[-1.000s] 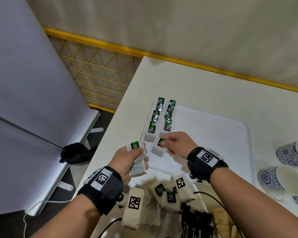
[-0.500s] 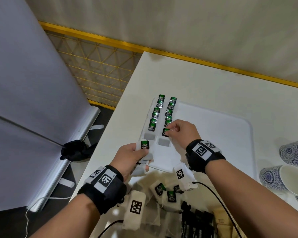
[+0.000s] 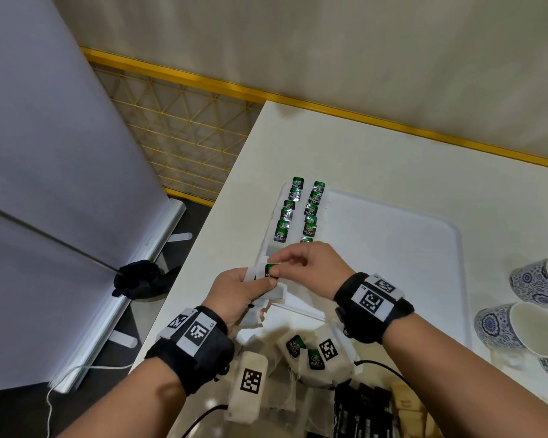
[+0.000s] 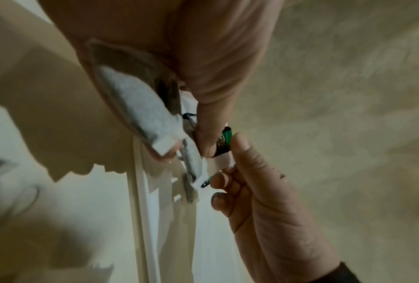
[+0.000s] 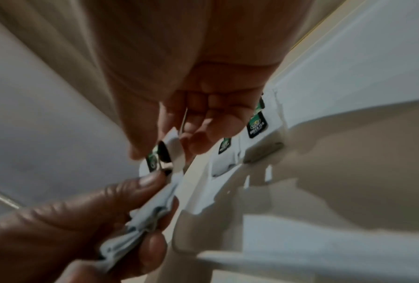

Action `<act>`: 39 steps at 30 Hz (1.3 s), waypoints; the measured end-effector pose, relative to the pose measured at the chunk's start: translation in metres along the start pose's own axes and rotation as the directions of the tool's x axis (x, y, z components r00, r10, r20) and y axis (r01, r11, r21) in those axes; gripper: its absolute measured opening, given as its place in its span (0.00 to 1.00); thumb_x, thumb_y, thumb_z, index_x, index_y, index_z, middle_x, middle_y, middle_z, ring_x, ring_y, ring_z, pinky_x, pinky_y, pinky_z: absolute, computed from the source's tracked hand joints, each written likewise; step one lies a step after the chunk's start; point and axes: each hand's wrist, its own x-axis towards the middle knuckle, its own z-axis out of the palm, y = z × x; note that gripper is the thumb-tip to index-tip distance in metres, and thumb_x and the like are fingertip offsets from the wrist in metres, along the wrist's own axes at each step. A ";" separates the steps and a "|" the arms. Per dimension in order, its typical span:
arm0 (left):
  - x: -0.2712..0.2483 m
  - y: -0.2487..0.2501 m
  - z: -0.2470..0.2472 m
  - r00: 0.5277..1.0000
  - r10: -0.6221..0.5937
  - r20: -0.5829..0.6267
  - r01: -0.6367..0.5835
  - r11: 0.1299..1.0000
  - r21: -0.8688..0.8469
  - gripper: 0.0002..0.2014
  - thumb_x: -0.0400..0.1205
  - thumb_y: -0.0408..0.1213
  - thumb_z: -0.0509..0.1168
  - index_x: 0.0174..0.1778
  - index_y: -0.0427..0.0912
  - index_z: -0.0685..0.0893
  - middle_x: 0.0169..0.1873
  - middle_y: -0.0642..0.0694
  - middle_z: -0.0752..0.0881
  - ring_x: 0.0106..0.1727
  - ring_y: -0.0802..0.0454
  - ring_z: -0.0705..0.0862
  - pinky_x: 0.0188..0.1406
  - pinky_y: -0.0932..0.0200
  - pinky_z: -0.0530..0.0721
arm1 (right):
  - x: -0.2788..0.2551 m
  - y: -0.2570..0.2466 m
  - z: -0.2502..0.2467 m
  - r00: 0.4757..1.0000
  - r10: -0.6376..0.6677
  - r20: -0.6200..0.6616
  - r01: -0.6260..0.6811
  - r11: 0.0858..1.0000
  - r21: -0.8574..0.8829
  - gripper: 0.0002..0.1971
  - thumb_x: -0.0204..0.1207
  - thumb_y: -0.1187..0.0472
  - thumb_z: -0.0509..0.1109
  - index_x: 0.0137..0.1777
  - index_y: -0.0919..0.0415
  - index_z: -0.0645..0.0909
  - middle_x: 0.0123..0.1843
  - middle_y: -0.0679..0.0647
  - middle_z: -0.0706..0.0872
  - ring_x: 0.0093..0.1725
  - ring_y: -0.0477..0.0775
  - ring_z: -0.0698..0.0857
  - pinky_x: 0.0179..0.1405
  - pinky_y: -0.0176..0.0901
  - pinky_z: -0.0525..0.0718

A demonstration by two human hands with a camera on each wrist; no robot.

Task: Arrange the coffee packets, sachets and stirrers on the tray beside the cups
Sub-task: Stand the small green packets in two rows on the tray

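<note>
My left hand [image 3: 246, 290] grips a small stack of white tea bags [image 3: 276, 292] with green tags, held over the near left corner of the white tray [image 3: 424, 248]. My right hand [image 3: 285, 263] pinches the green tag of the top tea bag [image 3: 271, 270] of that stack. In the left wrist view the stack of tea bags [image 4: 140, 107] lies in my palm and the right hand's fingertips [image 4: 239, 141] pinch the green tag [image 4: 224, 139]. Two rows of laid tea bags [image 3: 298, 210] run along the tray's left side.
Blue-patterned cups [image 3: 519, 327] stand on the white table [image 3: 361, 147] right of the tray. More tea bags [image 3: 301, 349] and dark packets [image 3: 361, 412] lie near the table's front edge. A black glove [image 3: 143, 279] lies on the floor to the left.
My right hand laid a tea bag at the near end of the right row, then came back to the left hand's stack and took hold of the top bag's tag.
</note>
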 end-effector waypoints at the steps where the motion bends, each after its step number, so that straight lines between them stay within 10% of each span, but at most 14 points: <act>1: 0.000 -0.001 -0.002 1.000 0.009 -0.010 -0.009 1.000 0.008 0.03 0.76 0.26 0.70 0.42 0.29 0.86 0.28 0.36 0.86 0.19 0.49 0.81 0.20 0.62 0.78 | 0.000 0.002 0.002 1.000 0.002 0.008 -0.002 1.000 -0.009 0.03 0.72 0.57 0.77 0.43 0.47 0.89 0.33 0.39 0.86 0.32 0.31 0.80 0.38 0.23 0.74; 12: -0.003 -0.003 -0.032 0.982 0.002 -0.191 0.021 0.993 0.117 0.13 0.81 0.28 0.58 0.31 0.39 0.81 0.29 0.41 0.82 0.28 0.47 0.79 0.28 0.58 0.78 | 0.029 0.016 0.014 0.966 0.161 -0.201 -0.167 0.986 -0.016 0.01 0.72 0.60 0.76 0.43 0.54 0.89 0.38 0.46 0.87 0.39 0.47 0.84 0.54 0.46 0.87; 39: 0.000 -0.008 -0.023 0.995 0.023 -0.098 -0.015 0.997 0.078 0.07 0.79 0.26 0.66 0.48 0.34 0.88 0.44 0.32 0.89 0.33 0.44 0.83 0.34 0.55 0.81 | 0.039 0.017 0.011 0.965 0.054 -0.257 -0.123 0.957 -0.261 0.04 0.74 0.58 0.73 0.46 0.55 0.84 0.33 0.40 0.75 0.40 0.46 0.77 0.43 0.39 0.75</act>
